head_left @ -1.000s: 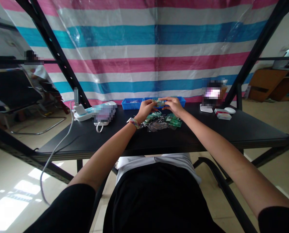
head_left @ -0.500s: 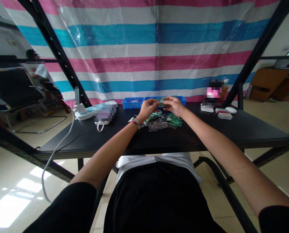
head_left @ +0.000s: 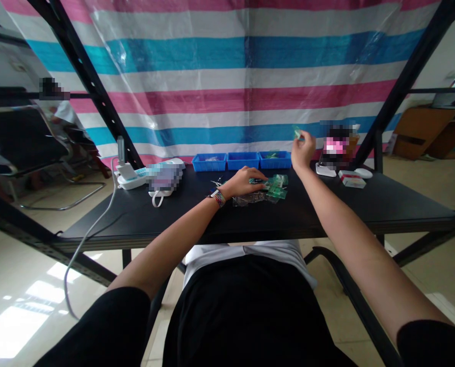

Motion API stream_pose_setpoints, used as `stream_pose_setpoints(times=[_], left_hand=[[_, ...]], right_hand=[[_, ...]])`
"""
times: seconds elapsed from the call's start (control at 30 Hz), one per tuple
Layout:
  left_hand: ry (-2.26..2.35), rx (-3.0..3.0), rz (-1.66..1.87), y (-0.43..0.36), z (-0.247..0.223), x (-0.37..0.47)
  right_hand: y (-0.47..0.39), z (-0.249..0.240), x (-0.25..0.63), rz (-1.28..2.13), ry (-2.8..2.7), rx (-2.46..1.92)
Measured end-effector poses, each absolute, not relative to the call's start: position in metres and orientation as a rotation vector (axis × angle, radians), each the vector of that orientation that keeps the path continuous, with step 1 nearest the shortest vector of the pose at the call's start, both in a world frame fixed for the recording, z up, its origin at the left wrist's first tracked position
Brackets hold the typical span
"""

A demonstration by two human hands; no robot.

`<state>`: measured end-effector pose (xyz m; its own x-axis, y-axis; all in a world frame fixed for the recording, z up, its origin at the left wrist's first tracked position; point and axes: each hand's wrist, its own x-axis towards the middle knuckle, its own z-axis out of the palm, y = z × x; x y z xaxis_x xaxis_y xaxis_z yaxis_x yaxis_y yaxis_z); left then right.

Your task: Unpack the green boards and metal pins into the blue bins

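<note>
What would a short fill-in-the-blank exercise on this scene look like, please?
The right hand holds up a small piece coloured ____.
The left hand is at the pile, and around its wrist is a colourful ____.
The blue trays beyond the pile number ____.
The sheet behind the table is patterned with horizontal ____.

Missing words: green; bracelet; three; stripes.
</note>
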<state>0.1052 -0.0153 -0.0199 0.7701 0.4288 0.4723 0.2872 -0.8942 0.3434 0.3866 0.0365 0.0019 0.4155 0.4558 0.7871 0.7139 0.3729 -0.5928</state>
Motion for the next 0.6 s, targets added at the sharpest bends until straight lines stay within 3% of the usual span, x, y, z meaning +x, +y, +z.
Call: stream_pose_setpoints(times=[0.2,0.6], left_hand=[[0.599,2.844,0.682,-0.016,-0.021,0.106],[0.741,2.88,0.593,-0.024,-0.021,0.107]], right_hand=[[0.035,-0.032,0.364,-0.351,-1.659,-1.612],[0.032,-0.029,0.353,-0.361,-1.759,-1.493]])
